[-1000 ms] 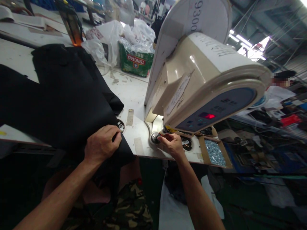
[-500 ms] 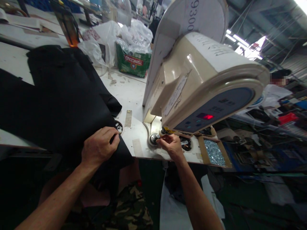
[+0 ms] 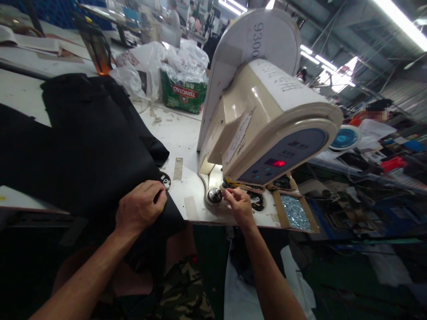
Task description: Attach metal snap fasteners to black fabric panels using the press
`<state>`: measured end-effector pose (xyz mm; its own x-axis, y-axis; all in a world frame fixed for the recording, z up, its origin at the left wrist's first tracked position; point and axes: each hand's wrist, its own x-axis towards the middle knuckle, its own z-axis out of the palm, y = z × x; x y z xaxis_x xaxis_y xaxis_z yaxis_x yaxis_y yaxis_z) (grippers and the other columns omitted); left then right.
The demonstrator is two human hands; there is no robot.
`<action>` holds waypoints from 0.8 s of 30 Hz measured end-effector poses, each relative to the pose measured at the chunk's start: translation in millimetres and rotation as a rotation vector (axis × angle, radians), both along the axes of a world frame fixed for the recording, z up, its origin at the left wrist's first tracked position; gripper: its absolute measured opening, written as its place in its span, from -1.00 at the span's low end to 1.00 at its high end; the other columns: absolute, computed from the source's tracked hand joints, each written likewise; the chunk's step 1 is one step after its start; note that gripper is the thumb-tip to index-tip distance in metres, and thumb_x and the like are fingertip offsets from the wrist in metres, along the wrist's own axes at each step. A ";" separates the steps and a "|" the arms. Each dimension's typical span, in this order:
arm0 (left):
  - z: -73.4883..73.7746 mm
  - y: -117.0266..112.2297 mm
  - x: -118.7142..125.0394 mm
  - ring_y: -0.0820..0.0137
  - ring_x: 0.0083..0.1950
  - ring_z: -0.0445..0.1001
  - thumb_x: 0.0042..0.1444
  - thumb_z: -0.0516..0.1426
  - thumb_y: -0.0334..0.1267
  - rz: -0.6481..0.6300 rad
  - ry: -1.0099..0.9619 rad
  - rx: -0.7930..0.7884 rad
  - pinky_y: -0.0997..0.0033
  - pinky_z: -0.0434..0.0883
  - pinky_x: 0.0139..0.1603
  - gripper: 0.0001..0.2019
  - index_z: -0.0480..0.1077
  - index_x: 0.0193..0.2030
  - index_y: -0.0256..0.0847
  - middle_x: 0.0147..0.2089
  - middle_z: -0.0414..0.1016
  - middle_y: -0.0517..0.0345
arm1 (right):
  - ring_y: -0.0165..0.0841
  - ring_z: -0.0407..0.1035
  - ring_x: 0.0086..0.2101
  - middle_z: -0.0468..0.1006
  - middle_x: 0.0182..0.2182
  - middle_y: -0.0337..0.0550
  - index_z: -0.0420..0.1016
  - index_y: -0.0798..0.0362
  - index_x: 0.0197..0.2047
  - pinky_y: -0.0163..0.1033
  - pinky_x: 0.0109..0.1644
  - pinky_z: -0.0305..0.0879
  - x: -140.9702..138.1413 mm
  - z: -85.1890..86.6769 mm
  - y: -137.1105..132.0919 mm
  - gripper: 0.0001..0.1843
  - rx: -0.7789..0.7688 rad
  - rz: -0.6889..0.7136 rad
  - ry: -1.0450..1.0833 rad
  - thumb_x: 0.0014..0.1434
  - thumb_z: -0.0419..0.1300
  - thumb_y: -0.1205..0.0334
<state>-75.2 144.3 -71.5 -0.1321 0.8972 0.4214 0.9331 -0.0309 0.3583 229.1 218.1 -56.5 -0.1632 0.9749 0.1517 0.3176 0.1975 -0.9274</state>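
My left hand [image 3: 140, 206] is closed on the edge of a large black sheet [image 3: 100, 146], which looks like leather or thick fabric and drapes over the table's front edge. My right hand [image 3: 240, 206] has thumb and forefinger pinched together just right of a round metal die [image 3: 214, 195] under the head of a cream press machine [image 3: 263, 120]. Whatever the pinch holds is too small to make out. A red display glows on the machine's blue panel [image 3: 280, 155].
Right of my right hand is a cardboard tray [image 3: 312, 221] of small silvery metal parts. A round hole [image 3: 256, 201] with dark parts lies in the tabletop. Behind the sheet stand a green Tsingtao box [image 3: 182, 95], plastic bags [image 3: 150, 66] and a bottle [image 3: 96, 51]. Another person is far right.
My right fingertips have drawn slightly right, off the die, which shows more fully. My left hand stays on the black sheet. The camera view has tilted up a little.
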 end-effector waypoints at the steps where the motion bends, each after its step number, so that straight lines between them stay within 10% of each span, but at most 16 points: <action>1: 0.0 -0.1 -0.1 0.24 -0.01 0.58 0.33 0.08 -0.21 0.000 0.000 -0.003 0.28 0.42 -0.05 -0.83 0.50 -0.13 -0.13 -0.01 0.61 0.13 | -0.33 0.35 -0.38 0.45 -0.45 -0.24 0.65 -0.01 -0.38 -0.24 -0.26 0.27 -0.3 1.0 0.6 -0.71 0.020 0.005 -0.043 0.23 0.32 -0.04; 13: -1.4 -0.6 -1.7 0.24 -0.03 0.57 0.32 0.08 -0.21 -0.011 -0.008 0.005 0.28 0.42 -0.04 -0.84 0.49 -0.14 -0.14 -0.03 0.61 0.12 | -0.31 0.43 -0.37 0.56 -0.42 -0.16 0.67 0.03 -0.32 -0.20 -0.20 0.37 -1.1 17.8 -1.2 -0.76 0.236 0.044 -0.296 0.26 0.31 0.06; 24: -5.9 -0.3 -4.1 0.24 -0.02 0.56 0.34 0.07 -0.19 -0.026 -0.034 0.019 0.30 0.40 -0.06 -0.83 0.49 -0.14 -0.13 -0.03 0.61 0.10 | -0.26 0.52 -0.16 0.61 -0.07 -0.07 0.57 -0.02 0.02 -0.15 -0.05 0.49 1.8 -16.2 -32.1 -0.65 -0.003 -0.165 0.181 0.22 0.35 0.03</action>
<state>-79.3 144.0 -77.4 -0.1234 0.8923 0.4342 0.9192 -0.0620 0.3888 231.0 185.9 -72.7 0.0274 0.9865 0.1616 0.1740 0.1545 -0.9726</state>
